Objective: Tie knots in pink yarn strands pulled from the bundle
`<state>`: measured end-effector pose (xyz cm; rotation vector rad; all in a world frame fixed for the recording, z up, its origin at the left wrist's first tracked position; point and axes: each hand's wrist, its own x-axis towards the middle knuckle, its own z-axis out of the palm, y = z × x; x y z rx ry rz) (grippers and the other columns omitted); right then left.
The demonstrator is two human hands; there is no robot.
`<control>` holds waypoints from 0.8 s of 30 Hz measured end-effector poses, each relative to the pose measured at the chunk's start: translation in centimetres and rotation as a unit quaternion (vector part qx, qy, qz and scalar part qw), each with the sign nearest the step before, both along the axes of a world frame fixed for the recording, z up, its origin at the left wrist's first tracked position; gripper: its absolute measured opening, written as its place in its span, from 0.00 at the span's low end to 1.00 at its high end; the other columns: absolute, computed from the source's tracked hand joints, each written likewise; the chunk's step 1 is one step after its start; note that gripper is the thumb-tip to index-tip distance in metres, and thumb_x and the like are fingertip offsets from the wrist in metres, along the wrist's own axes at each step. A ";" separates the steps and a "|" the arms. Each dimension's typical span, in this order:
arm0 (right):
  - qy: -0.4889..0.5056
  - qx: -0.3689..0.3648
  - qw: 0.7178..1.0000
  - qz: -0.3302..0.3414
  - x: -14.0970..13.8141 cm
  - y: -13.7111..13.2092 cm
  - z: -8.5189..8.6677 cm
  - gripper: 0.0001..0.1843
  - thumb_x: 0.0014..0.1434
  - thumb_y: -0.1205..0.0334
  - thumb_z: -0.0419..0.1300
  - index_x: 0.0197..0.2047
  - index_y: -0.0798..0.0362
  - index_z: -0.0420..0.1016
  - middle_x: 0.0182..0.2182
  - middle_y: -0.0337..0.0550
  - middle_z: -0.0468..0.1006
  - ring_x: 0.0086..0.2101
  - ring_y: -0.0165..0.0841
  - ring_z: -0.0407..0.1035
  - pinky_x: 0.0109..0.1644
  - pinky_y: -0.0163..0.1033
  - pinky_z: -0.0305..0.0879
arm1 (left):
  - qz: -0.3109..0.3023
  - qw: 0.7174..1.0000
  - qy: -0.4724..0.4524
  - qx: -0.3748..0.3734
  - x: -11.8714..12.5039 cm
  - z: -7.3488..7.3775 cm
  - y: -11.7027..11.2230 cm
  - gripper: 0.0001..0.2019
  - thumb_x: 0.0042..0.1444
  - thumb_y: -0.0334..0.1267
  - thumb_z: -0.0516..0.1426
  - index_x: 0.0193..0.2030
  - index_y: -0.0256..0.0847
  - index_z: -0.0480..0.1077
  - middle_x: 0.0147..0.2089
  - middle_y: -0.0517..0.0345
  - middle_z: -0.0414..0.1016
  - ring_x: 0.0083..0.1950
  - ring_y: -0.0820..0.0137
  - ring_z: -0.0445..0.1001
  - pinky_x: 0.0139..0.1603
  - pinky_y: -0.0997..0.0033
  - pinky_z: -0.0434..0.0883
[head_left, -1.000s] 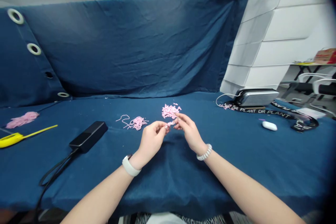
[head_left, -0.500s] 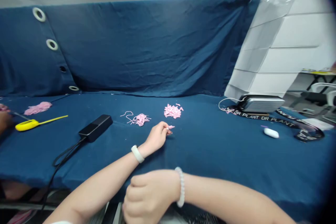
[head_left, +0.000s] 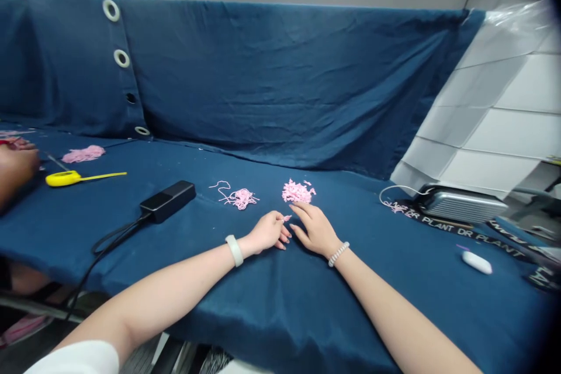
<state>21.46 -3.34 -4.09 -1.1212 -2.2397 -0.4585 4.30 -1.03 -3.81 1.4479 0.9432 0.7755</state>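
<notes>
A small pink snippet (head_left: 286,218) was pinched between the fingers of the left hand (head_left: 266,232) just below a pile of pink yarn pieces (head_left: 298,191), while the fingers of the right hand (head_left: 315,231) were held apart beside that pile.

Left hand: the left hand (head_left: 266,232), white wristband (head_left: 234,250) on wrist, lies palm down on the blue cloth cover (head_left: 280,315). A pink scrap (head_left: 287,218) sits at the fingertips; grip cannot be confirmed.
Right hand: the right hand (head_left: 315,231), beaded bracelet (head_left: 338,254) on wrist, rests just beside the left, fingers spread, touching nothing but the cloth.
Nearest material: a pile of pink cut pieces (head_left: 298,191) just ahead of the hands; tangled pink strands (head_left: 239,198) to its left.
Left of work area: a black power adapter (head_left: 168,201) with cable, a yellow tape measure (head_left: 63,178), a pink bundle (head_left: 83,153).
Far left: a co-worker's hand (head_left: 15,166) at the frame edge.
Right of work area: a silver case (head_left: 460,205), a black "DR PLANT" lanyard (head_left: 456,234), a white oval case (head_left: 477,262).
</notes>
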 end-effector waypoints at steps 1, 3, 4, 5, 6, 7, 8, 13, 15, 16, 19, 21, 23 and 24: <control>0.005 -0.005 1.000 0.009 -0.1 0.0 0.0 0.24 0.59 0.59 0.52 0.58 0.58 0.62 0.53 0.57 0.67 0.52 0.42 0.62 0.54 0.50 0.62 | -0.002 1.000 0.001 -0.008 0.0 -0.1 0.0 0.06 0.60 0.39 0.48 0.35 0.40 0.57 0.25 0.59 0.70 0.24 0.73 0.72 0.21 0.75 0.71; 0.013 -0.006 1.000 0.027 -0.1 0.2 0.1 0.23 0.59 0.59 0.53 0.57 0.57 0.63 0.52 0.57 0.68 0.51 0.42 0.63 0.53 0.50 0.62 | -0.006 1.000 0.005 -0.016 0.0 -0.1 0.0 0.06 0.60 0.40 0.48 0.35 0.39 0.57 0.25 0.59 0.70 0.24 0.73 0.72 0.21 0.74 0.71; 0.013 -0.003 0.999 0.036 0.0 0.3 0.1 0.22 0.59 0.60 0.53 0.56 0.56 0.64 0.51 0.56 0.69 0.51 0.41 0.63 0.52 0.50 0.63 | -0.008 1.000 0.007 -0.019 0.0 -0.1 0.0 0.07 0.60 0.40 0.48 0.35 0.39 0.57 0.25 0.58 0.70 0.24 0.73 0.72 0.21 0.75 0.71; 0.012 0.002 0.999 0.046 0.1 0.5 0.0 0.21 0.60 0.60 0.53 0.55 0.55 0.66 0.50 0.56 0.70 0.50 0.41 0.64 0.51 0.50 0.64 | -0.010 1.000 0.009 -0.021 0.1 -0.1 -0.1 0.07 0.60 0.39 0.47 0.35 0.39 0.58 0.25 0.58 0.70 0.24 0.73 0.71 0.21 0.75 0.71; 0.010 0.009 0.998 0.054 0.1 0.7 0.0 0.18 0.60 0.61 0.53 0.53 0.54 0.68 0.49 0.55 0.71 0.49 0.40 0.65 0.50 0.49 0.65 | -0.012 1.000 0.011 -0.021 0.1 -0.1 -0.1 0.06 0.60 0.39 0.47 0.35 0.39 0.58 0.25 0.58 0.70 0.24 0.74 0.71 0.21 0.76 0.71; 0.010 0.018 0.998 0.060 0.2 0.9 -0.1 0.16 0.60 0.62 0.53 0.50 0.53 0.70 0.47 0.54 0.72 0.47 0.39 0.66 0.49 0.49 0.65 | -0.014 1.000 0.011 -0.021 0.1 -0.1 -0.1 0.06 0.60 0.38 0.47 0.35 0.39 0.58 0.25 0.59 0.69 0.24 0.74 0.71 0.21 0.76 0.71; 0.012 0.026 0.998 0.065 0.1 1.0 -0.3 0.13 0.60 0.63 0.53 0.47 0.53 0.72 0.45 0.54 0.73 0.46 0.38 0.67 0.48 0.48 0.66 | -0.017 1.000 0.011 -0.020 0.1 0.0 -0.2 0.05 0.60 0.37 0.47 0.35 0.39 0.58 0.25 0.59 0.69 0.24 0.74 0.71 0.21 0.76 0.71; 0.073 0.014 0.995 0.066 -0.1 1.2 -0.4 0.10 0.60 0.66 0.53 0.37 0.51 0.76 0.37 0.48 0.75 0.39 0.35 0.68 0.43 0.44 0.66 | -0.023 0.999 0.001 -0.024 0.1 0.1 -0.2 0.04 0.60 0.35 0.47 0.38 0.38 0.60 0.29 0.56 0.70 0.29 0.72 0.74 0.20 0.78 0.70; 0.115 -0.009 0.991 0.063 -0.2 1.1 -0.3 0.10 0.60 0.64 0.54 0.36 0.51 0.77 0.35 0.47 0.75 0.37 0.34 0.68 0.42 0.43 0.67 | -0.026 0.999 -0.006 -0.033 0.0 0.3 -0.3 0.05 0.59 0.35 0.47 0.39 0.38 0.61 0.30 0.54 0.71 0.31 0.71 0.74 0.20 0.78 0.70; 0.136 -0.021 0.989 0.061 -0.3 1.1 -0.2 0.09 0.59 0.63 0.55 0.36 0.50 0.77 0.35 0.47 0.75 0.37 0.34 0.68 0.42 0.43 0.67 | -0.027 0.999 -0.011 -0.036 0.0 0.4 -0.4 0.05 0.59 0.35 0.48 0.39 0.38 0.62 0.31 0.53 0.72 0.32 0.70 0.75 0.21 0.78 0.71; 0.183 -0.047 0.980 0.062 -0.5 1.1 -0.3 0.09 0.59 0.61 0.56 0.36 0.50 0.78 0.34 0.46 0.75 0.37 0.35 0.68 0.42 0.43 0.66 | -0.034 0.998 -0.024 -0.036 -0.2 0.8 -0.5 0.07 0.56 0.35 0.52 0.41 0.37 0.65 0.35 0.51 0.72 0.37 0.68 0.75 0.22 0.78 0.72; 0.196 -0.059 0.977 0.065 -0.6 1.0 -0.6 0.09 0.59 0.62 0.56 0.36 0.50 0.78 0.34 0.46 0.74 0.37 0.35 0.68 0.42 0.43 0.67 | -0.043 0.998 -0.027 -0.039 -0.3 1.0 -0.5 0.08 0.55 0.36 0.54 0.40 0.36 0.66 0.36 0.50 0.72 0.38 0.67 0.75 0.22 0.78 0.72; 0.207 -0.069 0.974 0.063 -0.8 0.8 -0.8 0.09 0.59 0.62 0.56 0.36 0.49 0.79 0.34 0.46 0.75 0.37 0.35 0.68 0.42 0.43 0.67 | -0.046 0.998 -0.022 -0.044 -0.3 1.1 -0.4 0.08 0.55 0.37 0.54 0.38 0.35 0.66 0.36 0.49 0.72 0.36 0.68 0.75 0.22 0.77 0.72; 0.215 -0.072 0.972 0.059 -0.9 0.8 -0.9 0.09 0.59 0.62 0.56 0.35 0.49 0.79 0.34 0.46 0.75 0.36 0.35 0.69 0.41 0.42 0.67 | -0.044 0.998 -0.019 -0.046 -0.3 1.0 -0.3 0.08 0.55 0.37 0.53 0.37 0.34 0.66 0.36 0.48 0.73 0.35 0.69 0.75 0.22 0.77 0.72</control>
